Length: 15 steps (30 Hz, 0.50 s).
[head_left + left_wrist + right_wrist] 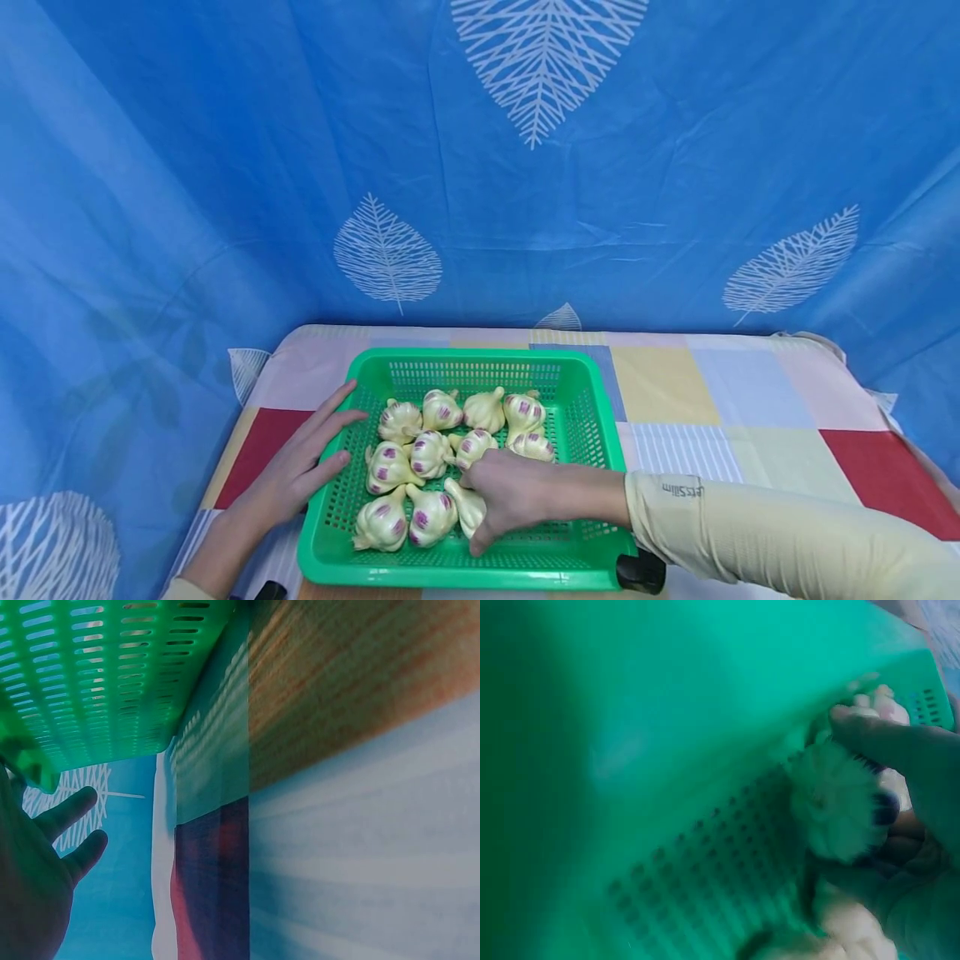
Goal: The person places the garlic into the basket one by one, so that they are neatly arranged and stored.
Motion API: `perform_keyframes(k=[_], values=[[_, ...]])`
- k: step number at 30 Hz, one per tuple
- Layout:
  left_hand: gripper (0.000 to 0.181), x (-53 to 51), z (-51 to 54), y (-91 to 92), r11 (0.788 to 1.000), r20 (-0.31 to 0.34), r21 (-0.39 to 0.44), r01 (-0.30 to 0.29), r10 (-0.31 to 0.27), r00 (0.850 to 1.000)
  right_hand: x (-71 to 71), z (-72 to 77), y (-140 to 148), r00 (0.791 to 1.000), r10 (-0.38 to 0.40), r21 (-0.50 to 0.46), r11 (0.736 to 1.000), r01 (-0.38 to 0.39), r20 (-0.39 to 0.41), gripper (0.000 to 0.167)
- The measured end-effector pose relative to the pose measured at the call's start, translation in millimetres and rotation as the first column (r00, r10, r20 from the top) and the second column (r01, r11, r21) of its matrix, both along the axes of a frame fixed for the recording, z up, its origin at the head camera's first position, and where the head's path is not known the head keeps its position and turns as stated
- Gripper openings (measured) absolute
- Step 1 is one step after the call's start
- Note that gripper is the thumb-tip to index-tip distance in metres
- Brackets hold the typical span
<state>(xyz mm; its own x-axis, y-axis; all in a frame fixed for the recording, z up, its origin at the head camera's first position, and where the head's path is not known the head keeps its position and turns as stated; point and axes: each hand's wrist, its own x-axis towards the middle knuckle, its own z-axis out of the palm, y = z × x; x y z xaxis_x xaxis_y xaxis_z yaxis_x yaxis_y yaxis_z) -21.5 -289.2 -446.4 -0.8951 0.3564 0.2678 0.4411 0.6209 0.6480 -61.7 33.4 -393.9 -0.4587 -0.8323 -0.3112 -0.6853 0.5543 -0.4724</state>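
A green plastic basket (457, 575) holds several white garlic bulbs (431, 454) with purple patches, lying in rough rows toward its left side. My right hand (513, 492) reaches in over the right rim and grips a garlic bulb (468, 507) near the front. In the right wrist view, the thumb and fingers curl round that garlic bulb (832, 802), its root end toward the camera. My left hand (296, 467) is at the basket's left rim, fingers spread and fairly straight. The left wrist view shows that hand (37, 870) beside the basket's slotted wall (112, 682).
The basket stands on a table with a patchwork cloth (663, 383) of coloured squares. Behind and beside the table hangs a blue curtain (480, 208) with white leaf prints. A black object (641, 572) shows under my right wrist, at the basket's front right corner.
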Motion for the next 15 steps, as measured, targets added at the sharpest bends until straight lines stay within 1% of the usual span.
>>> perform_keyframes(k=[2, 6, 11, 15], values=[[0.051, -0.4, 0.6, 0.0, 1.0, -0.001, -0.001, 0.004, -0.004, 1.0, 2.0, -2.5, -3, 1.0, -0.009, 0.027, 1.0, 0.01, -0.015, 0.04], [0.051, -0.3, 2.0, -0.5, 1.0, 0.004, -0.005, 0.004, -0.004, 1.0, 4.2, -3.8, -10, 0.997, -0.012, 0.083, 0.996, 0.018, -0.072, 0.042], [0.051, -0.5, 3.0, -1.0, 1.0, 0.002, -0.014, -0.003, 0.003, 1.0, 6.3, -2.5, -14, 0.992, 0.008, 0.149, 0.989, 0.01, -0.125, 0.047], [0.051, -0.9, 2.2, -0.1, 1.0, 0.004, -0.014, 0.001, -0.001, 1.0, 7.8, -0.6, -15, 0.987, 0.032, 0.168, 0.986, -0.005, -0.156, 0.049]])
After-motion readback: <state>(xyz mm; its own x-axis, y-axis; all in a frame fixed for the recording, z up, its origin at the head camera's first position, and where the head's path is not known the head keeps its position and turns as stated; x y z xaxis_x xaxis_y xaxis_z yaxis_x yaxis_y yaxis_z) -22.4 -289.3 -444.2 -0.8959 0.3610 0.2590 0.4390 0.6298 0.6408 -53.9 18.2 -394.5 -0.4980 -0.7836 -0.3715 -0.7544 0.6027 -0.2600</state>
